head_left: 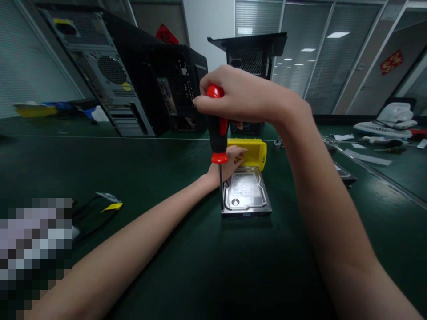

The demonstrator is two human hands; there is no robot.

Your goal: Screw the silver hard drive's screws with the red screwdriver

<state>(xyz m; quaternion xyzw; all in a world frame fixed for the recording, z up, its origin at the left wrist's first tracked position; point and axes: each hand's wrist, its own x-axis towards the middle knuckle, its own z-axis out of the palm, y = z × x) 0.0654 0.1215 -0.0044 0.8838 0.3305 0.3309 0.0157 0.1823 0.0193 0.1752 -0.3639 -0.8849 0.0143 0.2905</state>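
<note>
A silver hard drive (pixel 247 193) lies flat on the dark green table (pixel 167 266). My right hand (pixel 240 95) is closed round the top of a red and black screwdriver (pixel 217 129) that stands upright, its tip on the drive's near left corner. My left hand (pixel 225 164) rests at the drive's far left edge, fingers pressed against it and partly hidden behind the screwdriver. A yellow box (pixel 251 151) sits just behind the drive, touching my left fingers.
Open black computer cases (pixel 133 80) stand at the back left and another case (pixel 253 53) behind my right hand. Black cables with a yellow tag (pixel 103 209) lie at the left. Papers, tools and a white device (pixel 393 118) sit at the right.
</note>
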